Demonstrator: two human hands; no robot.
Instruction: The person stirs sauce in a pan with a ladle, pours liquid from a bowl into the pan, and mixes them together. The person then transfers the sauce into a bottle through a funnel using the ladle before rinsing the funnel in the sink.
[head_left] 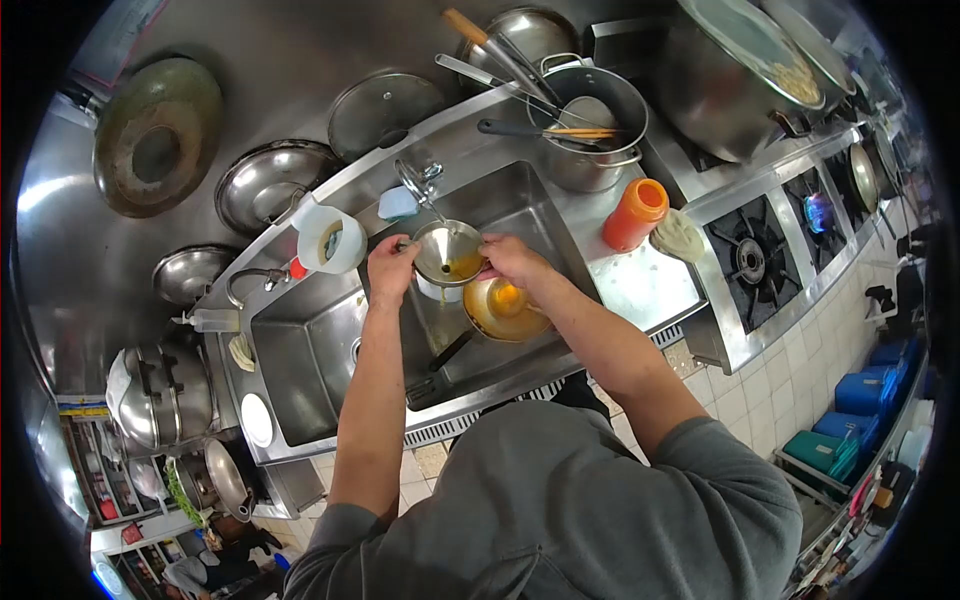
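Both of my hands grip a round metal funnel (447,247) by opposite sides of its rim, above the right sink basin (540,205). My left hand (391,268) closes on its left side, my right hand (517,261) on its right. The funnel sits just below the faucet (424,184), its dark hole showing and a yellowish patch on its inner wall. Whether water runs is hard to tell. A frying pan (512,325) with a dark handle lies in the basin below my right hand, and something orange shows in it. A whitish container (440,292) is partly hidden beneath the funnel.
A steel pot (590,175) holding utensils and an orange-red container (636,214) stand to the right. A white tub (332,240) and a blue sponge (397,204) rest behind the basins. Farther right, a gas burner (818,213) shows a blue flame. Several lids lean against the back wall.
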